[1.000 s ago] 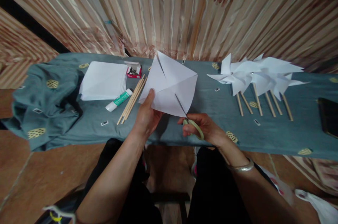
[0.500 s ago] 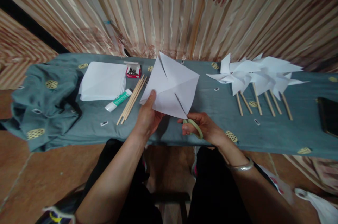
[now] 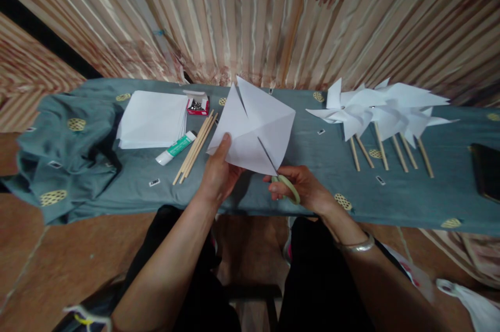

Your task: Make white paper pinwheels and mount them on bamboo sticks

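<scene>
A creased white square of paper [image 3: 265, 118] is held above the table by my left hand [image 3: 221, 170], thumb on top and fingers beneath. A slit runs inward from its far corner. Scissors with pale green handles [image 3: 288, 189] are in my right hand [image 3: 302, 188], fingers closed through the loops. Their blades lie along a second diagonal line at the paper's near right corner, pointing toward its middle. Just left of the paper are several thin wooden sticks [image 3: 195, 148].
On the green cloth-covered table [image 3: 250, 199] lie a stack of white paper [image 3: 152, 119], a glue tube [image 3: 175, 148] and a red box of small metal pieces [image 3: 197, 105]. Several paper pinwheels [image 3: 375, 108] on sticks lie right, with a dark phone [image 3: 485, 171] beyond. A curtain [image 3: 250, 19] hangs behind.
Almost nothing differs. The paper and both hands keep their places, and the scissors stay at the near right corner with only a tiny shift.
</scene>
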### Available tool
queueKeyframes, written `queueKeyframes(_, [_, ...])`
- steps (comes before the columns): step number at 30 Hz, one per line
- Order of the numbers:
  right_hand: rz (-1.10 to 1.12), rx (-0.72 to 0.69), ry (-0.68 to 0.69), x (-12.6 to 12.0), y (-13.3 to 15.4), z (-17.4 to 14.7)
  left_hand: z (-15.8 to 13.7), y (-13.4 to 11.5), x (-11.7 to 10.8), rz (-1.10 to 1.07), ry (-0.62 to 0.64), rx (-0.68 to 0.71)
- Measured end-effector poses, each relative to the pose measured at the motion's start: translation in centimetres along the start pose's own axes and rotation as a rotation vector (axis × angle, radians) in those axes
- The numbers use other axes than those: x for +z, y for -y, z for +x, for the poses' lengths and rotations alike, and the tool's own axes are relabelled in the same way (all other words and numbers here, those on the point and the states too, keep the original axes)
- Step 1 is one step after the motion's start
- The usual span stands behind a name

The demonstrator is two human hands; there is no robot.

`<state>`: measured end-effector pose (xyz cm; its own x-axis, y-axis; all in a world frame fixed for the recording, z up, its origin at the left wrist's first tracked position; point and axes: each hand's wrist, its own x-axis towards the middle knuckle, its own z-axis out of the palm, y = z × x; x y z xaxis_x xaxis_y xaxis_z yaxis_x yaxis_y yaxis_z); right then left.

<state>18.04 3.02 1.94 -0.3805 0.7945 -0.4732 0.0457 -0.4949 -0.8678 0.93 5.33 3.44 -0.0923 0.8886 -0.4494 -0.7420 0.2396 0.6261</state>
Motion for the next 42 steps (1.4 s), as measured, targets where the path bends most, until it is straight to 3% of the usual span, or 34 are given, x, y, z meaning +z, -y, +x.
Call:
queueKeyframes(32, [-0.062,-0.055,-0.021,0.0,-0.1,0.2,0.1,0.2,-0.5,0.003,0.024,-0.013])
queueKeyframes(39, [-0.261,0.066,0.097,-1.4,0.6,-1.2,0.9,0.1,-1.0,-0.018,0.001,0.017])
queueKeyframes(42, [-0.442,0.096,0.039,-3.4,0.4,-2.2,1.3,0.1,-1.2,-0.037,-0.034,0.021])
